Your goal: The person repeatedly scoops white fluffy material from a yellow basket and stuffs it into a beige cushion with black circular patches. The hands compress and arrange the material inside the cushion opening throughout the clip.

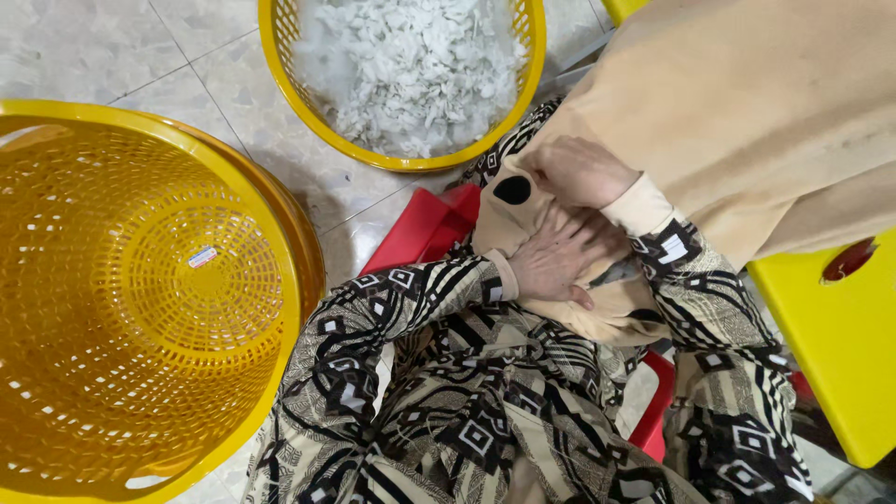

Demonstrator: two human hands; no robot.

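In the head view, a beige plush cover (747, 112) lies across the person's lap, reaching from the knees up to the top right corner. Both hands rest on its lower end. The left hand (555, 257) lies flat on the fabric, fingers spread and pointing right, pressing on it rather than gripping it. The right hand (579, 170) sits just above, touching the left, its fingers curled into the soft cloth; whether it pinches a fold cannot be told. Both forearms come in from below, in black, white and tan patterned sleeves with beige cuffs.

The cover is smooth and pale tan, with a black oval patch (511, 189) near its left edge. An empty yellow basket (140, 299) stands on the tiled floor at left. A second yellow basket (280, 65), above, holds white stuffing (411, 65). A red stool (420, 229) shows under the lap, and a yellow stool (831, 345) at right.
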